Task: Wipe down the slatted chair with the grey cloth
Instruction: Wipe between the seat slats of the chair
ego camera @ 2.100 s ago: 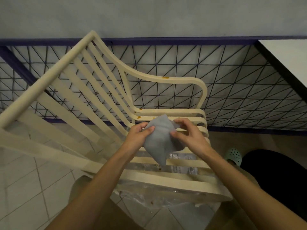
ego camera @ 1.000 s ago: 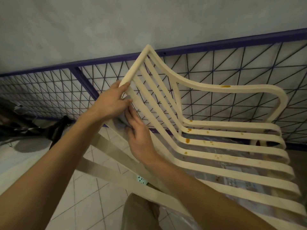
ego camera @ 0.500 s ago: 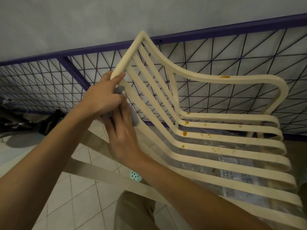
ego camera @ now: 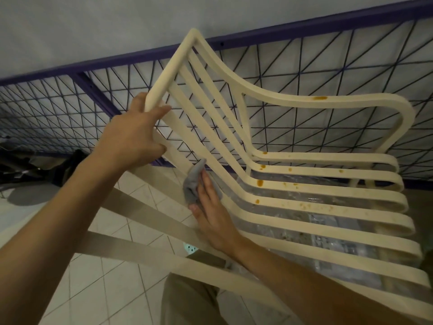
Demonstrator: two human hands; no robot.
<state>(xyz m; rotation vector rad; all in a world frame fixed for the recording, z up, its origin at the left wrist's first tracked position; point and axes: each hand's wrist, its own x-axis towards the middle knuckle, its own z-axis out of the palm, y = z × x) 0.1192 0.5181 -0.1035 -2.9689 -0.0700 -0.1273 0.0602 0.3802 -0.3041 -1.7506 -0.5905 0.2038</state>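
Most of the grey cloth [ego camera: 192, 184] is hidden under my right hand [ego camera: 212, 219], which pinches it between thumb and fingers against a lower back slat of the slatted chair [ego camera: 351, 102]. Higher up, my left hand [ego camera: 133, 137] grips the top rail, its fingertips out of sight behind it.

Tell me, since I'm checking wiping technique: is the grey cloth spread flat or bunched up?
Bunched: the grey cloth sits as a crumpled wad under the right hand, against a chair slat.
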